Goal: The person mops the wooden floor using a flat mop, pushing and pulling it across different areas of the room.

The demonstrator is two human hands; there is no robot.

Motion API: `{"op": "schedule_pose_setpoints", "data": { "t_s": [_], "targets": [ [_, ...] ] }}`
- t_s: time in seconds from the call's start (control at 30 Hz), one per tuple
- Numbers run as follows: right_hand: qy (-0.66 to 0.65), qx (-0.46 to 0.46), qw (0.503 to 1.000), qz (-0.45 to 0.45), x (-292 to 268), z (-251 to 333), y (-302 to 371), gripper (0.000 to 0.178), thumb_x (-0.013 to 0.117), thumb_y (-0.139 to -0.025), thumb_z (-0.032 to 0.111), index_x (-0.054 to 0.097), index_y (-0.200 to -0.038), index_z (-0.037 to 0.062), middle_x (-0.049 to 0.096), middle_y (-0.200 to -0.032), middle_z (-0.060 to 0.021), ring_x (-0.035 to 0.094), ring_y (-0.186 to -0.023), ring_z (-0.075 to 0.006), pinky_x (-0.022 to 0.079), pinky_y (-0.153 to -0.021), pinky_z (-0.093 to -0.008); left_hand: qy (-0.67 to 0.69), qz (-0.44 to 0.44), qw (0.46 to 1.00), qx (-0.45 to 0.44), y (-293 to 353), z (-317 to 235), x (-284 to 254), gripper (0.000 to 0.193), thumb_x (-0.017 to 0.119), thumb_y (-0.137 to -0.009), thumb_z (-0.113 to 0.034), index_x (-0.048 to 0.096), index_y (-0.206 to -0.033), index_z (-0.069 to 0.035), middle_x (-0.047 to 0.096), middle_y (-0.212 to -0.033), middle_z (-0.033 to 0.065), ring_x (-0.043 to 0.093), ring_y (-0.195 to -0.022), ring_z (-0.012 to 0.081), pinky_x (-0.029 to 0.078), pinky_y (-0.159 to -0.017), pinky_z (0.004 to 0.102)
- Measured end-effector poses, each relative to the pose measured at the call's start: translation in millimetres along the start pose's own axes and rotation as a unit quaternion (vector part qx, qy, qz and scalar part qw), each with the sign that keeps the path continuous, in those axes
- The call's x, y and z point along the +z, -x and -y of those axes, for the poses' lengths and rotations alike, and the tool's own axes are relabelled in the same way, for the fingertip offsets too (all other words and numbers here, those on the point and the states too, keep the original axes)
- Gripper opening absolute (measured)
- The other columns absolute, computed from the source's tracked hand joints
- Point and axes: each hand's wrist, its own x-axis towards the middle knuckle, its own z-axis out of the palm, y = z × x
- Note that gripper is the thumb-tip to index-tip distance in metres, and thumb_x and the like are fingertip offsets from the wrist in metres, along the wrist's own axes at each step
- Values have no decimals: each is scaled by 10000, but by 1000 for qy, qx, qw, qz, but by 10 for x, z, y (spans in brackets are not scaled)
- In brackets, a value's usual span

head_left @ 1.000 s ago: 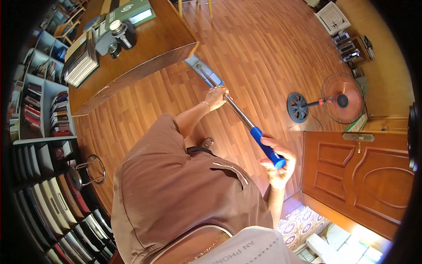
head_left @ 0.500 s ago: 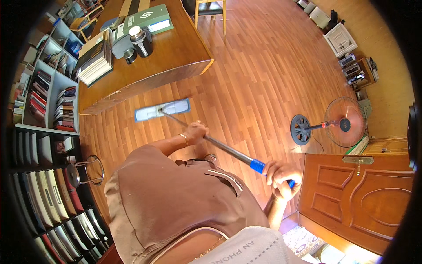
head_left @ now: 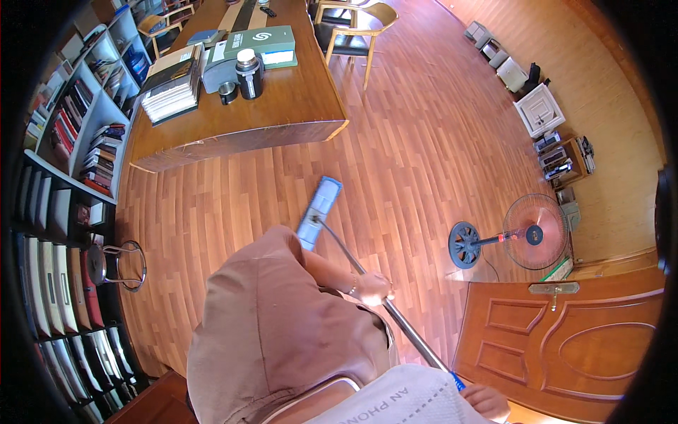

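Fingers of your left hand point(head_left: 373, 288) circle the mop point(head_left: 413, 333); your right hand point(head_left: 487, 403) holds its grip point(head_left: 458, 382). Advised: pad point(head_left: 323, 204) held flat, clear of the table's near edge point(head_left: 247, 139).

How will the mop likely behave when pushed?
The mop should slide easily, its flat head resting on smooth-looking floor. The straight, shiny pole is probably stiff. The head may swivel at its central joint.

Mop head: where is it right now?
Head view, just left of centre: the mop head lies on the wood floor, below the near right corner of the desk, its lower end beside the brown sleeve.
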Motion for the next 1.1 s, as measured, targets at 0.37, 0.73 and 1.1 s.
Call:
{"op": "schedule_pose_setpoints", "data": {
  "t_s": [0.37,0.73,1.1],
  "targets": [
    [188,113,957,-188,1737,420,464,154,686,-779,105,604,-820,-19,611,-631,-94,611,-562,-225,508,-595,-392,20,114,992,42,-384,-832,892,90,661,-668,-154,640,-728,-91,624,-699,128,630,-761,340,489,-650,453],
    [342,218,752,-520,4110,1100,261,162,689,-747,58,664,-900,11,666,-719,-106,671,-705,-213,555,-705,-398,121,332,842,407,201,-2225,2424,90,669,-625,-182,615,-668,-124,617,-651,111,619,-647,343,483,-556,479],
    [356,55,809,-464,3009,326,546,161,713,-749,130,655,-852,21,655,-703,-90,653,-696,-191,526,-750,-389,42,329,866,375,88,-2007,2619,308,746,-656,-330,633,-781,-73,644,-748,141,624,-731,353,485,-622,475]
  ]
}}
